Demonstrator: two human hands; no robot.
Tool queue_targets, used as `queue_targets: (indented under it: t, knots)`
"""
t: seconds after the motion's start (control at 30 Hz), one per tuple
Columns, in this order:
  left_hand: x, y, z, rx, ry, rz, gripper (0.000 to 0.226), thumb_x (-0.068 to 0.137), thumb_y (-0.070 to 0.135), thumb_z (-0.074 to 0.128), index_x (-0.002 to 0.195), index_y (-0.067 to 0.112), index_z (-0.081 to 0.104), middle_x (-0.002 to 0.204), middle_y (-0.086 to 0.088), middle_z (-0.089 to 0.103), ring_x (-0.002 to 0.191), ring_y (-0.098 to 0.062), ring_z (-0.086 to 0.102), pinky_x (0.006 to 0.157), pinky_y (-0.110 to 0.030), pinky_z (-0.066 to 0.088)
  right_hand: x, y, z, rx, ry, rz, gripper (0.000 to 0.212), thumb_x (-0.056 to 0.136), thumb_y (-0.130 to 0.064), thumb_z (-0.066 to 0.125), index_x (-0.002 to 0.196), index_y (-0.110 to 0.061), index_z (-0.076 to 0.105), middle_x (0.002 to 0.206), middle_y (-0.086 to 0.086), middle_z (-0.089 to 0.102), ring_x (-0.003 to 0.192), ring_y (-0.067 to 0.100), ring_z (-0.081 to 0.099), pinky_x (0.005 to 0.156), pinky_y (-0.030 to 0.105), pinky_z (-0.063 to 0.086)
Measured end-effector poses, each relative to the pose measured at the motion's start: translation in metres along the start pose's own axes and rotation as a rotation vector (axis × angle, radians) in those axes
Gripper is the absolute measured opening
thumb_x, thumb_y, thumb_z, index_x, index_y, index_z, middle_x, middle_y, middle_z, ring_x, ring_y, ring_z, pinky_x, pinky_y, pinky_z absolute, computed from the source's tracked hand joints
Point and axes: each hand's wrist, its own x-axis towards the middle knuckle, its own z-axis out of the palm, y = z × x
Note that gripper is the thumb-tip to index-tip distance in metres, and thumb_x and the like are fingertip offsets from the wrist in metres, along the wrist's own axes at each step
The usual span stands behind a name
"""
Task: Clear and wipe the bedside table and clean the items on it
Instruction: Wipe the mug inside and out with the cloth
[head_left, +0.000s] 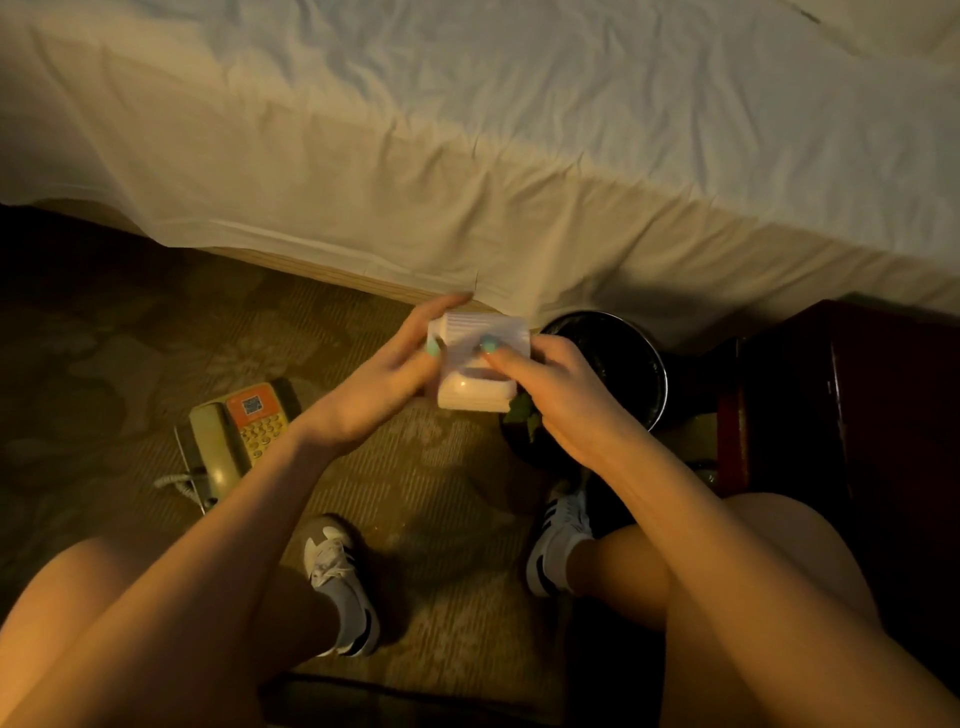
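Observation:
A small white box-like item (475, 364) with a ribbed top is held above the carpet between both hands. My left hand (384, 384) grips its left side, thumb on the front and fingers round the back. My right hand (550, 395) grips its right side, thumb pressed on the top face, and also holds something green (522, 410) beneath it. A beige corded telephone (239, 431) with an orange panel lies on the carpet to the left. The dark red bedside table (852, 415) stands at the right.
A black round bin (618, 364) sits on the floor beside the bedside table, under my right hand. The bed with a white sheet (467, 156) fills the top. My knees and two sneakers (343, 577) are on the patterned carpet below.

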Motion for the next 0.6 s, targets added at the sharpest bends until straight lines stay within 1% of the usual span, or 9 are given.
queue_targets:
  t: [0.07,0.13,0.23,0.3,0.37,0.4,0.47,0.53,0.6]
  knots:
    - [0.002,0.002,-0.004,-0.068,0.061,-0.132,0.066,0.075,0.084,0.038,0.126,0.046,0.051,0.111,0.007,0.068,0.104,-0.024,0.064,0.075,-0.031,0.056,0.002,-0.002,0.002,-0.2,-0.04,-0.102,0.017,0.095,-0.017,0.055,0.11,-0.015,0.063,0.098,-0.007,0.067,0.095,0.003,0.064,0.085,0.02,0.053]
    - [0.0,0.005,-0.004,-0.038,0.043,-0.164,0.067,0.082,0.074,0.035,0.128,0.029,0.053,0.1,-0.009,0.065,0.085,-0.023,0.061,0.071,-0.032,0.051,0.005,-0.001,0.01,-0.228,-0.068,-0.105,0.022,0.095,-0.015,0.055,0.115,-0.011,0.062,0.101,-0.007,0.066,0.097,0.002,0.063,0.086,0.02,0.052]
    - [-0.003,0.002,-0.002,-0.062,0.123,-0.041,0.051,0.083,0.059,0.055,0.123,0.029,0.048,0.108,-0.004,0.059,0.089,-0.016,0.064,0.07,-0.028,0.054,0.007,0.002,0.015,0.017,-0.026,0.004,0.018,0.093,-0.016,0.056,0.109,-0.011,0.064,0.101,0.004,0.068,0.098,0.016,0.065,0.086,0.03,0.052]
    - [-0.007,0.0,-0.005,-0.02,0.092,0.092,0.061,0.077,0.055,0.068,0.127,0.032,0.041,0.116,-0.003,0.054,0.099,-0.015,0.063,0.073,-0.027,0.055,0.009,0.001,0.012,0.287,-0.031,0.126,0.026,0.089,-0.028,0.057,0.107,-0.01,0.065,0.1,0.009,0.068,0.096,0.021,0.064,0.088,0.035,0.05]
    - [-0.008,-0.001,-0.006,0.007,0.022,0.119,0.077,0.069,0.06,0.075,0.13,0.034,0.036,0.123,0.0,0.049,0.108,-0.013,0.059,0.08,-0.028,0.055,0.008,0.002,0.008,0.463,-0.045,0.212,0.046,0.082,-0.038,0.057,0.115,-0.008,0.064,0.109,0.013,0.067,0.103,0.025,0.063,0.098,0.041,0.046]
    - [-0.008,0.0,-0.007,0.024,-0.01,0.119,0.08,0.068,0.061,0.076,0.131,0.035,0.035,0.124,0.005,0.048,0.11,-0.01,0.058,0.082,-0.027,0.055,0.007,0.002,0.006,0.501,-0.047,0.229,0.047,0.082,-0.037,0.058,0.117,-0.007,0.063,0.113,0.015,0.065,0.106,0.026,0.062,0.1,0.042,0.046]
    - [-0.006,0.001,-0.009,0.083,-0.056,0.106,0.08,0.069,0.058,0.076,0.133,0.037,0.033,0.126,0.015,0.049,0.113,-0.008,0.057,0.086,-0.03,0.055,0.007,0.003,0.003,0.456,-0.023,0.219,0.032,0.089,-0.023,0.056,0.116,-0.005,0.062,0.113,0.016,0.065,0.103,0.025,0.064,0.094,0.039,0.05]
    - [-0.004,0.0,-0.009,0.128,-0.061,0.109,0.076,0.074,0.058,0.073,0.135,0.041,0.032,0.131,0.012,0.046,0.117,-0.012,0.055,0.089,-0.035,0.055,0.006,-0.002,0.001,0.319,0.026,0.141,0.021,0.094,-0.015,0.054,0.112,-0.007,0.063,0.106,0.011,0.067,0.098,0.02,0.065,0.085,0.032,0.053]
    - [-0.005,0.002,-0.006,0.086,0.025,0.064,0.056,0.084,0.06,0.056,0.133,0.045,0.035,0.13,0.009,0.048,0.114,-0.012,0.057,0.083,-0.033,0.057,0.006,-0.003,0.001,0.069,0.013,0.025,0.019,0.095,-0.015,0.053,0.111,-0.012,0.062,0.103,0.003,0.067,0.097,0.012,0.064,0.084,0.027,0.054]
